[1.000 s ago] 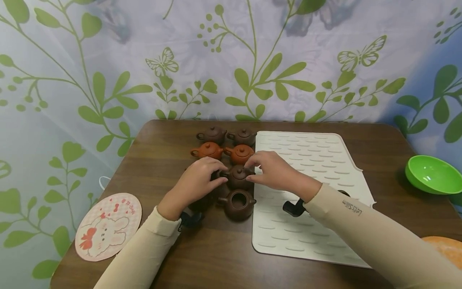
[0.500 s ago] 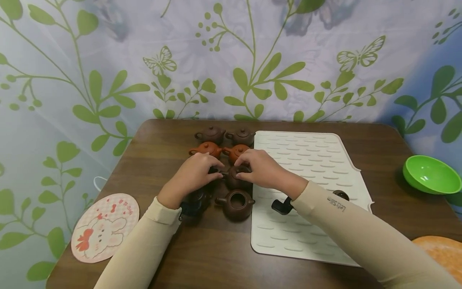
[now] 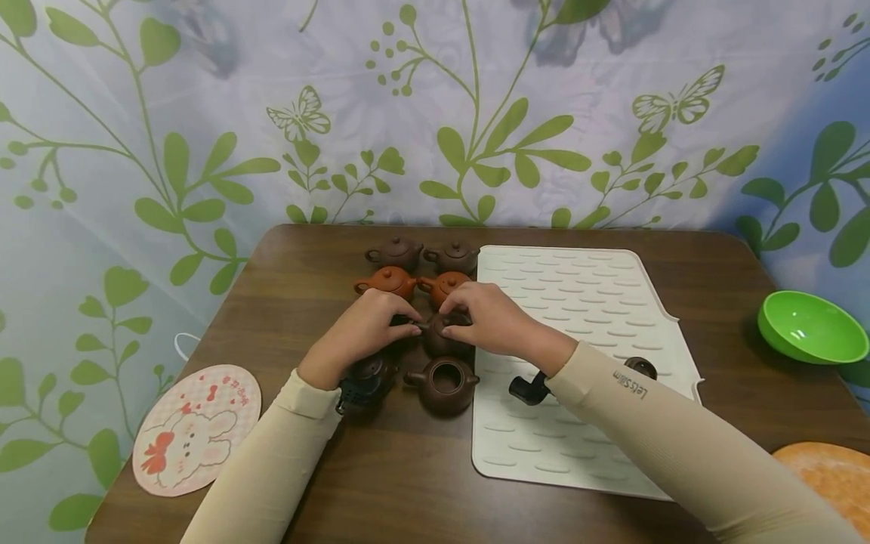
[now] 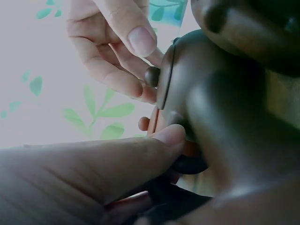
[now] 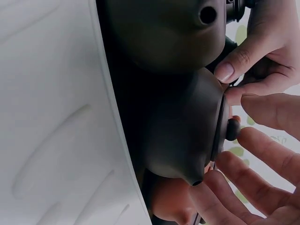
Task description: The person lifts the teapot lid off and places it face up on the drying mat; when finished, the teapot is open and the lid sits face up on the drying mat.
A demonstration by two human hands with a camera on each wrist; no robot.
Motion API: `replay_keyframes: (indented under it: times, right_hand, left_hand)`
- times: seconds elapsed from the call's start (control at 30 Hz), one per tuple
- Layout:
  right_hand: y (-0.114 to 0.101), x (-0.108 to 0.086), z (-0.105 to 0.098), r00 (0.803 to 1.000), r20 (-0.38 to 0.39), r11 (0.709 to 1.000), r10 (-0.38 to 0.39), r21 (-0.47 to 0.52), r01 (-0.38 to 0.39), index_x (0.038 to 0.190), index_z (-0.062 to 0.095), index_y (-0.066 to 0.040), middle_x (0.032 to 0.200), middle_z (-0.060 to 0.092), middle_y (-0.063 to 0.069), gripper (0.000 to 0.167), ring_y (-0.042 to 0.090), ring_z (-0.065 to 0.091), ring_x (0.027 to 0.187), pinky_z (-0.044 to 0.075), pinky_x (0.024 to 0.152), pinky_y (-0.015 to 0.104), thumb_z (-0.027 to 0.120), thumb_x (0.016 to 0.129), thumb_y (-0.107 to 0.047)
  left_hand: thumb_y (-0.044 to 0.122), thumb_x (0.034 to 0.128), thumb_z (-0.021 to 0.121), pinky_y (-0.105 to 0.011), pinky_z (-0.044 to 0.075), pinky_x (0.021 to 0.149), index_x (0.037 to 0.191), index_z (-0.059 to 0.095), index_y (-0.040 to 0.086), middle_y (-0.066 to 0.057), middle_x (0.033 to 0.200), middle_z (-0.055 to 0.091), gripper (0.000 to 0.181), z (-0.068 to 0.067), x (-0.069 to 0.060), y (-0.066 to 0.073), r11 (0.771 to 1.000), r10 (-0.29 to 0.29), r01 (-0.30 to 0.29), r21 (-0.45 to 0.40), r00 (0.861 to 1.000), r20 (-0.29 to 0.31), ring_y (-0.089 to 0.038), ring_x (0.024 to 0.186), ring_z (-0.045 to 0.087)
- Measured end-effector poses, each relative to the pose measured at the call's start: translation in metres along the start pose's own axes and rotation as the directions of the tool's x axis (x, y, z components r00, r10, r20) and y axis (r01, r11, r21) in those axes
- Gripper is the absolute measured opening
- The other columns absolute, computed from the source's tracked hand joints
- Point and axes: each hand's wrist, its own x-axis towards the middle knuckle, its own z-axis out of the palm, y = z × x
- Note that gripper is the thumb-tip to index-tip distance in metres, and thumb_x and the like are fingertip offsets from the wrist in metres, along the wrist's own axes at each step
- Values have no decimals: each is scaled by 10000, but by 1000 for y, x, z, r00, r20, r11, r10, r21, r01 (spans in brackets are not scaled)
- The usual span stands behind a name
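A dark brown teapot (image 3: 435,341), its round-knobbed lid (image 5: 219,129) on, stands between my hands at the mat's left edge. My left hand (image 3: 370,323) pinches its handle between thumb and fingers. Over the lid, the fingers of my right hand (image 3: 491,319) spread loosely around the knob (image 5: 233,129); a fingertip is at the knob, while the thumb is slightly apart. Just in front stands a lidless brown teapot (image 3: 445,399). Another dark teapot (image 3: 389,372) is partly hidden by my left wrist.
Two orange teapots (image 3: 393,282) and two dark ones (image 3: 396,254) stand behind. The white ridged mat (image 3: 564,442) bears a small round brown piece (image 3: 641,368), partly behind my sleeve. A green bowl (image 3: 812,329), an orange round mat (image 3: 825,477) and a rabbit mat (image 3: 197,431) lie outward.
My right hand has moved left from the teapot's spout to above its lid. My left hand has stayed at the handle. The view has shifted slightly.
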Motion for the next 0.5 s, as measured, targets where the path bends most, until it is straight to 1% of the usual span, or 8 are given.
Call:
replay_keyframes:
  times: [0.17,0.5]
  right_hand:
    - [0,-1,2,1000,-3,1000,7,1,-7,1138,769,-43,1130,688,60,230,286,666,1030,546,868,414,834,948,-157]
    - [4,-1,8,1000,-6,1000,10,-4,-10,1142,769,-49,1128,691,52,228,272,669,1027,548,864,410,833,948,-151]
  left_hand:
    - [136,935,839,-351,586,801,1049,845,83,-6,1001,780,125,3,-1,-4,999,11,-11,-34,1000,-9,-192,908,736]
    - [120,937,835,-381,591,820,1059,843,71,-20,1018,783,132,6,-2,-7,998,30,-31,-51,999,-16,-202,928,738]
